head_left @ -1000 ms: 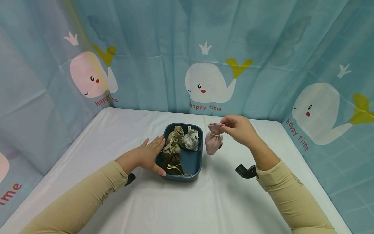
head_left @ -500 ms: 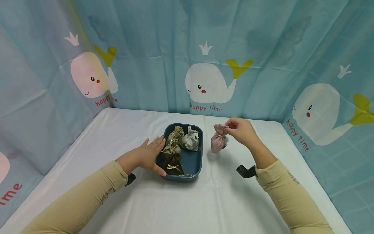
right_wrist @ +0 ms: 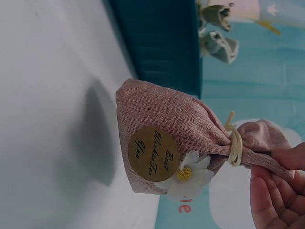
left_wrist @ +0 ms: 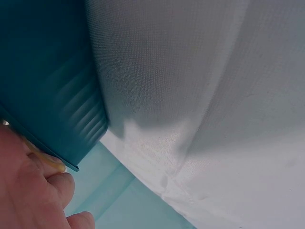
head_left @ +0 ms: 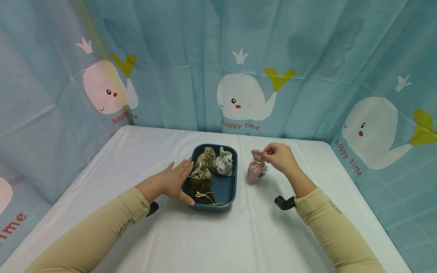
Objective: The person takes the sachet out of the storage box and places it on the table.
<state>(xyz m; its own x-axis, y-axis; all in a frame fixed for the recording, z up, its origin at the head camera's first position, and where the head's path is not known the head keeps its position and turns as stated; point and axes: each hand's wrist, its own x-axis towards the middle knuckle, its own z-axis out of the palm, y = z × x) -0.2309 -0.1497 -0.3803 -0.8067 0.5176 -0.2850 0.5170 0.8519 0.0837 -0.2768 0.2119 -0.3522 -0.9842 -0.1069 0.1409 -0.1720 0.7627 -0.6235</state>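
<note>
My right hand (head_left: 280, 157) pinches the gathered top of a pink drawstring pouch (right_wrist: 162, 119), which hangs just right of a blue basket (head_left: 235, 185). In the right wrist view the pouch carries a round brown "Best Wishes For You" sticker, a white flower and a cream cord; a shadow lies on the cloth beneath it. With fingers straight, my left hand (head_left: 172, 182) rests on the basket's left rim. Inside are a grey-white pouch (head_left: 223, 163) at the back right, olive pouches (head_left: 201, 172) along the left, and a dark brown pouch (head_left: 203, 195) at the front.
A white cloth (head_left: 211, 242) covers the table. Blue curtains (head_left: 191, 76) printed with whales stand behind and at both sides. Black wrist camera mounts (head_left: 285, 203) stick out below the sleeves.
The right hand has carried the pink pouch slightly to the right, away from the basket, and then lower toward the table. The left hand and the basket have stayed in place.
</note>
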